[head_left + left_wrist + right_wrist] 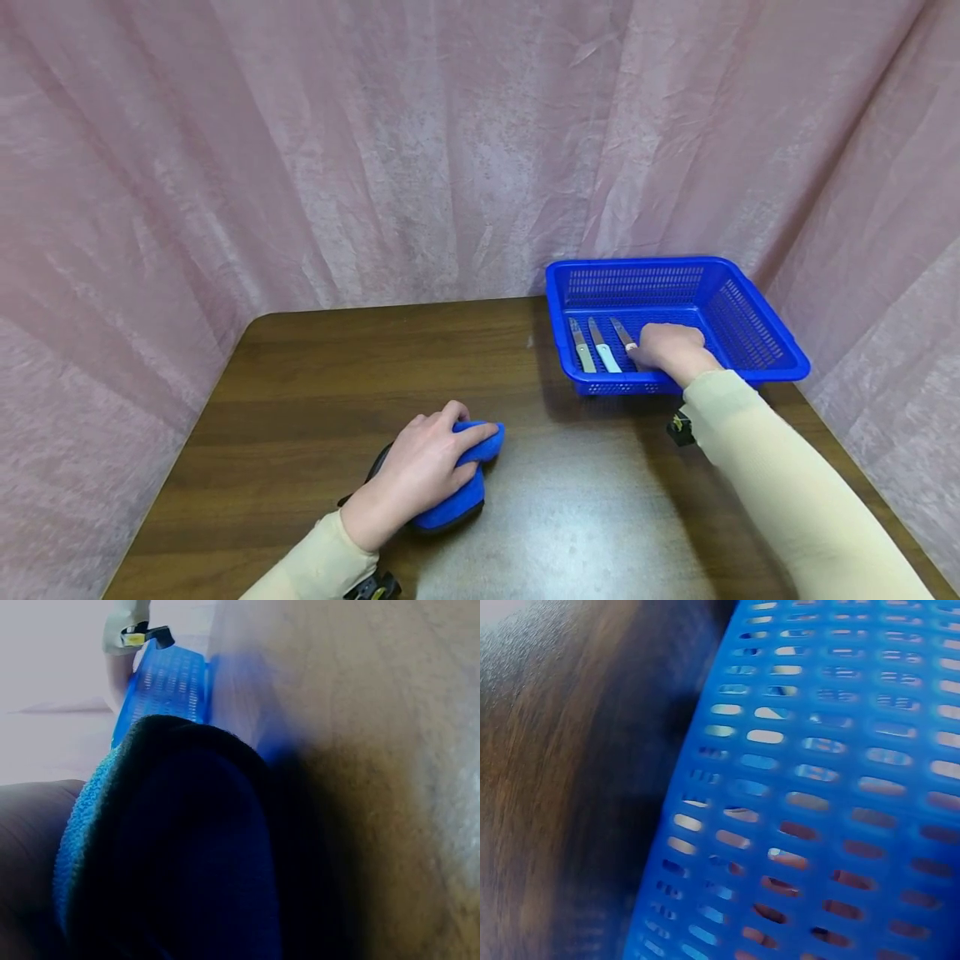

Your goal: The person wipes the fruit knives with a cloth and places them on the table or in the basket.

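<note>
My left hand (pixel 420 467) grips a blue fuzzy padded item with black trim (pixel 453 504) on the table. Its blue material bulges between thumb and forefinger; its exact kind is unclear. In the left wrist view, the dark underside of this padded item (pixel 195 855) fills the middle. My right hand (pixel 671 348) reaches over the near rim of a blue plastic basket (pixel 765 292) and pinches a small knife (pixel 621 330) by its pale handle, blade pointing away. Left of it lie a knife with a whitish handle (pixel 606 354) and one with a beige handle (pixel 584 354).
The basket stands at the back right of the brown wooden table (pixel 360 358). Pink curtains (pixel 420 167) hang behind and beside the table. In the right wrist view, the slotted basket wall (pixel 840 772) hides most of the right hand.
</note>
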`<state>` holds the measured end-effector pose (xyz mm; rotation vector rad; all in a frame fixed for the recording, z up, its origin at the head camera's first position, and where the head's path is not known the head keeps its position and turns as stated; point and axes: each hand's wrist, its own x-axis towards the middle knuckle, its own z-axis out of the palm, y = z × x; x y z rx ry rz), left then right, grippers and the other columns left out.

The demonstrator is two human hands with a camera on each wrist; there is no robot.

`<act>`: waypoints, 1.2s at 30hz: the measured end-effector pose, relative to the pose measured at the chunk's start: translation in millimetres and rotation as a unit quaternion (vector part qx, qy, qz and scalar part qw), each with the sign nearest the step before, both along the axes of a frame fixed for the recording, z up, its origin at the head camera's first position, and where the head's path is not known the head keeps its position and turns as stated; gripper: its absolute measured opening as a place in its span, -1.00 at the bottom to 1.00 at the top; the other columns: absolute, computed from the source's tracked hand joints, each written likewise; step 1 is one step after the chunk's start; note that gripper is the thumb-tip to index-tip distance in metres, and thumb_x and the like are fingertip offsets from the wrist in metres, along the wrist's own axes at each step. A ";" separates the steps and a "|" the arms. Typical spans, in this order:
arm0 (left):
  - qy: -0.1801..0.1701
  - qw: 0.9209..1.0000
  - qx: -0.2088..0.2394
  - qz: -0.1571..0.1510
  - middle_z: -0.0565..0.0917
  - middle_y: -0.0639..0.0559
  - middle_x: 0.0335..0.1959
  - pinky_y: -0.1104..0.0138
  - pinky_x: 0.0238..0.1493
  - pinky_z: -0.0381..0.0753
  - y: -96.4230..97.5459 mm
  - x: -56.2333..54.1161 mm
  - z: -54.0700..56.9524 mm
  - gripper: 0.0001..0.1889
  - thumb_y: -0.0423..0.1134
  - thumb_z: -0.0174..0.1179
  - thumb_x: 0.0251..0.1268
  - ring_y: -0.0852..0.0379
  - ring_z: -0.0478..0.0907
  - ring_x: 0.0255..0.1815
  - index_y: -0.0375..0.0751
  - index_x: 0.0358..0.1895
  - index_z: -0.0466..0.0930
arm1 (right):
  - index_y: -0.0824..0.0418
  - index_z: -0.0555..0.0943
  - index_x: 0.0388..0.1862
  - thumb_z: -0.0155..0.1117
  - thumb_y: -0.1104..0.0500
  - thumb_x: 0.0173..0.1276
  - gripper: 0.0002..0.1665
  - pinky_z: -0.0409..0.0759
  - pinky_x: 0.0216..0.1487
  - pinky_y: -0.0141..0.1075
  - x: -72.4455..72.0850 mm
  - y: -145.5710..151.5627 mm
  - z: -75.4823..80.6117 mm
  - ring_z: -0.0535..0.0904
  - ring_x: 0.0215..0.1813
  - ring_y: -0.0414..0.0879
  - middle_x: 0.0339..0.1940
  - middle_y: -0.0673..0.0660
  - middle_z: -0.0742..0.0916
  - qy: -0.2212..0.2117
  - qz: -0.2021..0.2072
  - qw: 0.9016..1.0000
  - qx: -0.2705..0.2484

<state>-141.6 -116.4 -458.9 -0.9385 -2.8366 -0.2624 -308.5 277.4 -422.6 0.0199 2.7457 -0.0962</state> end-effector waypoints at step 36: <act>-0.003 0.999 -0.049 -0.001 0.64 -0.15 0.25 -0.03 0.03 0.67 4.2 -13.4 -12.4 -0.42 0.14 0.38 0.56 -0.15 0.64 0.16 0.16 0.55 0.62 | 0.32 0.68 0.38 0.27 -0.26 0.67 -0.29 0.62 0.17 0.37 82.6 -59.5 40.2 0.65 0.28 0.41 0.21 0.36 0.75 0.301 0.117 0.940 -0.112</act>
